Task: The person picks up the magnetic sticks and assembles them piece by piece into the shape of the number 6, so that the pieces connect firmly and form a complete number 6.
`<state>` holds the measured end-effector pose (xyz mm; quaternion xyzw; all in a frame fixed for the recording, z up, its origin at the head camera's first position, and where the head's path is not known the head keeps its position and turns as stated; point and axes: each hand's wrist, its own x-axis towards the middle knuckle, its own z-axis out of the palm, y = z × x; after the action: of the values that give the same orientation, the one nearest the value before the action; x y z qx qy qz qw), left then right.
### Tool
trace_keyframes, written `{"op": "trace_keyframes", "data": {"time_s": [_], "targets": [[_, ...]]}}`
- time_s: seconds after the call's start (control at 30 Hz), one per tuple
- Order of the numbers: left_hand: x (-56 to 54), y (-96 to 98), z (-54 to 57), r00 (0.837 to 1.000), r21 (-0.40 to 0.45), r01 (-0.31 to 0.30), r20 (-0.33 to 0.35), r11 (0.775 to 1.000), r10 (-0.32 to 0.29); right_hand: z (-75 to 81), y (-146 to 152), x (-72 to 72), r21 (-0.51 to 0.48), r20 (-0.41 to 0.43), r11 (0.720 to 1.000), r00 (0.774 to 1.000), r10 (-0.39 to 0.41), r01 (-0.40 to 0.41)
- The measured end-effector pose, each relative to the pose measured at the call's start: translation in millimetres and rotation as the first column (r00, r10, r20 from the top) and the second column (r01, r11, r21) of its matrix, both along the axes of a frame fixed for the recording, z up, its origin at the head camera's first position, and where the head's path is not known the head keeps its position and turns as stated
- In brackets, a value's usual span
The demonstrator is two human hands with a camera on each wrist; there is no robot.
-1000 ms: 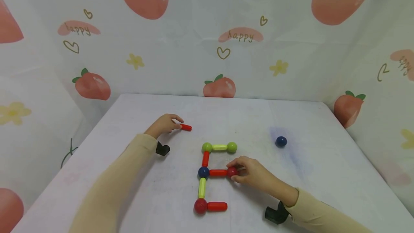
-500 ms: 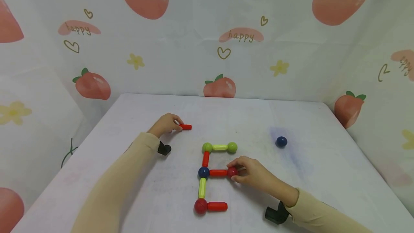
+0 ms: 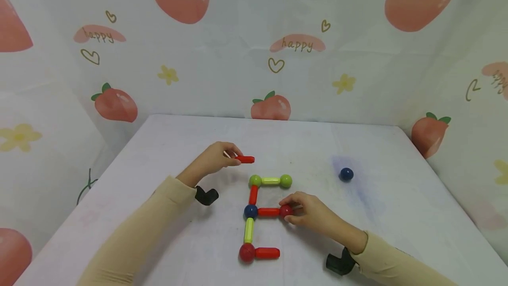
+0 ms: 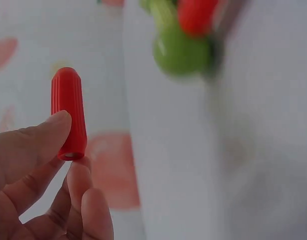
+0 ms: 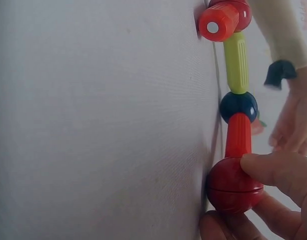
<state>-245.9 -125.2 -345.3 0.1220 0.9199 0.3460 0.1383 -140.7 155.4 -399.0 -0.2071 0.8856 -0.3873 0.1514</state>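
My left hand (image 3: 219,157) pinches a short red magnetic rod (image 3: 246,159) between thumb and fingers, above the far left part of the table. In the left wrist view the ribbed red rod (image 4: 68,112) shows its hollow-looking end. My right hand (image 3: 311,212) grips a red ball (image 5: 234,185) at the right end of the middle arm. That ball joins a red rod (image 3: 268,212) running to a blue ball (image 3: 251,211). Green balls and a yellow-green rod (image 3: 271,181) form the top arm; a red ball (image 3: 247,253) and red rod (image 3: 267,253) form the bottom one.
A loose blue ball (image 3: 346,174) lies at the right on the white table (image 3: 317,144). Black camera mounts (image 3: 340,263) hang by both wrists. A printed cloth (image 3: 222,56) stands behind the table's far edge.
My left hand has picked the red rod up from near the table and carried it to the right, toward the green balls. My right hand has kept its place on the red ball.
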Motion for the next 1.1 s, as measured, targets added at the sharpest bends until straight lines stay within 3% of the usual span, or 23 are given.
{"op": "trace_keyframes", "data": {"time_s": [0.2,0.3,0.43,0.57,0.7,0.9,1.1], "targets": [[48.5,27.7,12.8,0.986,0.048,0.165,-0.035,0.985,-0.164,0.1,0.5,-1.1,-0.005,0.019,1.0,1.0,-0.003,0.003],[68.7,39.2,9.3,0.969,0.06,0.248,-0.035,0.967,-0.246,-0.1,0.8,-1.5,-0.009,0.005,1.0,1.0,0.002,-0.002],[87.5,50.7,-2.0,0.944,0.047,0.33,-0.009,0.943,-0.33,-0.5,1.3,-1.5,-0.02,-0.018,1.0,1.0,0.014,-0.014],[99.2,59.7,-11.6,0.924,-0.012,0.382,-0.001,0.924,-0.382,-0.6,2.2,-1.4,-0.031,-0.015,0.999,1.0,0.024,-0.024],[106.5,67.3,-15.7,0.911,-0.124,0.406,-0.016,0.905,-0.411,-0.1,2.7,-1.6,-0.025,-0.012,0.999,1.0,0.022,-0.022],[112.4,75.3,-20.3,0.903,-0.293,0.402,-0.027,0.867,-0.428,-2.7,3.1,-0.9,-0.042,-0.048,0.998,0.998,0.035,-0.037],[116.3,79.3,-24.3,0.895,-0.383,0.399,-0.036,0.833,-0.445,-4.4,3.8,-0.2,-0.061,-0.058,0.997,0.998,0.04,-0.043]]}}
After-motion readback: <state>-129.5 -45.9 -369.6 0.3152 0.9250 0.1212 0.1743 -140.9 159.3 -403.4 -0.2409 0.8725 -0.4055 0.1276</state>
